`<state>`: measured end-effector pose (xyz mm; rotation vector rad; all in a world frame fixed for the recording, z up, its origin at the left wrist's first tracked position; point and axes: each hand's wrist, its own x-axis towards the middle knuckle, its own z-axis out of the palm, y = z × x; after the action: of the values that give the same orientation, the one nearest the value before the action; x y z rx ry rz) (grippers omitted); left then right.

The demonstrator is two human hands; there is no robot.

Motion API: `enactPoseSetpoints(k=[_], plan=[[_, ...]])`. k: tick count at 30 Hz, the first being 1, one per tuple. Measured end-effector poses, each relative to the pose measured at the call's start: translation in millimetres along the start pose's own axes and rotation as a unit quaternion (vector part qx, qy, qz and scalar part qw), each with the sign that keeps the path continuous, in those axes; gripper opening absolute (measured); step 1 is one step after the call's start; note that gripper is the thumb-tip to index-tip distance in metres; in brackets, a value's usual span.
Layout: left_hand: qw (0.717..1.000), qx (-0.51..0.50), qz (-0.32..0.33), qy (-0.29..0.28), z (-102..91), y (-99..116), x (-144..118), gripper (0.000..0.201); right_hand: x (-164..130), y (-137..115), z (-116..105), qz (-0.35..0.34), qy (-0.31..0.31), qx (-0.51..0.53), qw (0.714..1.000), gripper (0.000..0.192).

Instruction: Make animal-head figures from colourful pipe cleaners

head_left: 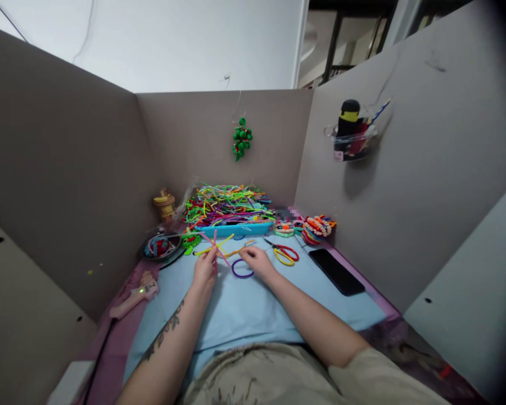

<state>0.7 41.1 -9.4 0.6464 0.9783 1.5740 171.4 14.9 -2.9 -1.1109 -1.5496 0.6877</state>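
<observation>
Pink and yellow pipe cleaners point(216, 246) stand crossed in my left hand point(205, 269), pinched at the point where they meet so the ends fan out like a small star above the pale blue cloth point(244, 315) on the tabletop. To my left lie a pink glue gun point(134, 298) and a dark dish of bits point(161, 246), well clear of the work. The grip needs to stay right at the crossing, I judge; if my fingers slide off it, the stems will likely spin loose and the star shape goes. My right hand point(257, 261) rests fingers-down on the cloth, its tips on an orange stem point(236, 251) that runs toward the bundle; I cannot tell whether it is pinching that stem or only pressing it flat. Just beneath it lies a purple loop point(241, 270), touching the cloth and free of both hands. The stems look fuzzy, thin and easily bent. Farther right sit red-and-yellow scissors point(285, 254), then a black phone point(336, 271) near the cloth's edge. Behind all this, a blue tray point(236, 229) carries a heap of mixed-colour stems.
</observation>
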Motion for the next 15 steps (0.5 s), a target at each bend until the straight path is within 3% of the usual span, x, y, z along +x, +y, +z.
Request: enactPoseSetpoints(k=[3,8,12,15], plan=[[0.999,0.004,0.003,-0.040,1.3,-3.2,-3.4,0.028,-4.6,-1.0,15.8,-0.028,-0.067,-0.042,0.996,0.017],[0.996,0.065,0.015,-0.066,2.3,-5.8,-9.5,0.034,-6.9,0.5,22.0,0.001,-0.104,-0.028,0.994,0.015],[0.989,0.137,0.022,-0.044,1.3,-1.8,-11.9,0.035,-3.5,5.8,11.3,0.030,-0.067,0.025,0.997,0.016],[0.981,0.179,0.010,-0.067,2.3,1.2,-16.3,0.034,2.8,8.8,-0.1,0.080,-0.017,0.099,0.992,0.022]])
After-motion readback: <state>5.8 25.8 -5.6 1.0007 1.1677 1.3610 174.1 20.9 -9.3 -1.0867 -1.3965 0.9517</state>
